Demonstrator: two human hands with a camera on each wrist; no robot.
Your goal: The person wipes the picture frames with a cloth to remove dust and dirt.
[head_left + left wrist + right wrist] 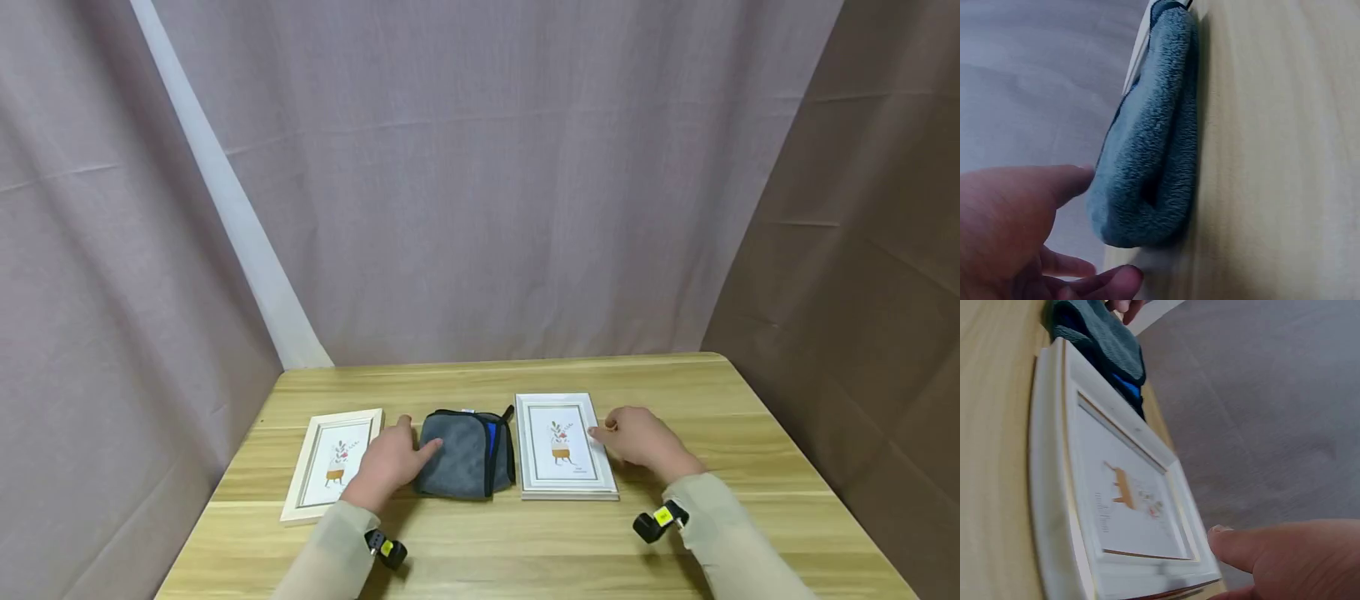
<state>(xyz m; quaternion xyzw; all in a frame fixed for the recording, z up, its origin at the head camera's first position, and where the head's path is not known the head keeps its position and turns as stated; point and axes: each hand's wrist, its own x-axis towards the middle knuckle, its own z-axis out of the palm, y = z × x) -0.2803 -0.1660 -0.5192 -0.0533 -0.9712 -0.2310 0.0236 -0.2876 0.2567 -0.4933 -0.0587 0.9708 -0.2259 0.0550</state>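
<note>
A folded grey plush cloth (452, 458) with black edging and a bit of blue showing lies in the middle of the table. My left hand (392, 461) is at its left side, fingers spread. In the left wrist view the thumb (1072, 181) reaches the cloth's upper edge, with the other fingers lower, beside its end. To the right of the cloth lies a white picture frame (605, 482) with a plant print. My right hand (643, 439) is at that frame's right edge, its thumb tip (1221, 540) right at the rim in the right wrist view.
A cream picture frame (300, 483) with a similar print lies left of my left hand, slightly turned. The wooden table (525, 550) ends in front of a grey-mauve curtain (487, 208). A brown curtain (862, 292) hangs along the right.
</note>
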